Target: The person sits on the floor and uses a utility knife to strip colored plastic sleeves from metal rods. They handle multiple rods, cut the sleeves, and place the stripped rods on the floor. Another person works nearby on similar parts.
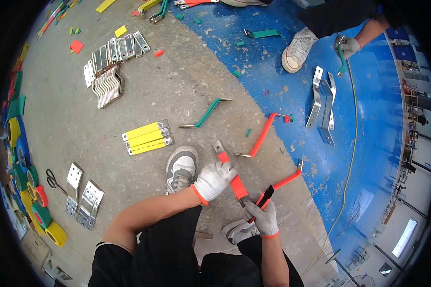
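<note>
Print: small dark marks run along the lowest of three yellow-sleeved flat metal bars (150, 146); from my seat they are too small to make out.
Red-sleeved bar: straight flat metal strip (238, 187) in a glossy red sleeve, bare silver end with a hole at the top; it slants between both hands, above the grey concrete floor (143, 105).
Left grip: my left hand (215, 180), in a white knitted glove with an orange cuff, is closed around the bar's middle and hides part of the sleeve.
Right grip: my right hand (262, 216), gloved alike, pinches a slim red-and-black tool (267, 196) at the bar's lower end; I cannot tell whether its fingers also clasp the metal.
Bent bars: one green-sleeved bent bar (207, 115) and one red-sleeved bent bar (263, 137) lie ahead; another red-sleeved one (289, 179) shows just beyond the tool.
Left side: a row of bare silver bent bars (108, 88), black-handled scissors (51, 180) near silver drilled plates (90, 201), and coloured rolls (42, 215) along the rim.
Right side: on the blue-painted floor (311, 158), a co-worker's gloved hand (350, 47) holds a small green-sleeved piece (341, 60); silver cranked strips (315, 98) lie near, and a yellow cable (353, 143) trails past them.
Underfoot: my grey-and-white left shoe (182, 165) stands just beside the left grip.
</note>
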Motion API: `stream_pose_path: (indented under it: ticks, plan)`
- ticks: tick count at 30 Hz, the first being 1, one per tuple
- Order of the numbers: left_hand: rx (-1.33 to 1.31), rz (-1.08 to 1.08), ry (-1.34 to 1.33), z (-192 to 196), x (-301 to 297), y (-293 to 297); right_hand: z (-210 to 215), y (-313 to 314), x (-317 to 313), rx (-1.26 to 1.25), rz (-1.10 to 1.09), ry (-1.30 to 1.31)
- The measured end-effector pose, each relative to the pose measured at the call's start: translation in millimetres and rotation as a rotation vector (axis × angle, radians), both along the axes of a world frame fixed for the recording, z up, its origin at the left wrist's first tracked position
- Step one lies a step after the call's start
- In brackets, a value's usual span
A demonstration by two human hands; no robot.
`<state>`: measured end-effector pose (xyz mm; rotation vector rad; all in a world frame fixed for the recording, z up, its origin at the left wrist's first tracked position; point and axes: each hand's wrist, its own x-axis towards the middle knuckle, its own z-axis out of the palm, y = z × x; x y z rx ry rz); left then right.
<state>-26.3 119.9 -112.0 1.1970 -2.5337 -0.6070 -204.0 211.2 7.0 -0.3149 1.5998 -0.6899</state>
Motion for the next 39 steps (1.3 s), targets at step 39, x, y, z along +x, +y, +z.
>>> stream_pose_path:
  ticks: [39]
  plan:
    - [0.327, 0.081, -0.026, -12.6, 14.1, 13.1, -18.9, -54.3, -28.4, 0.017, 0.496, 0.059]
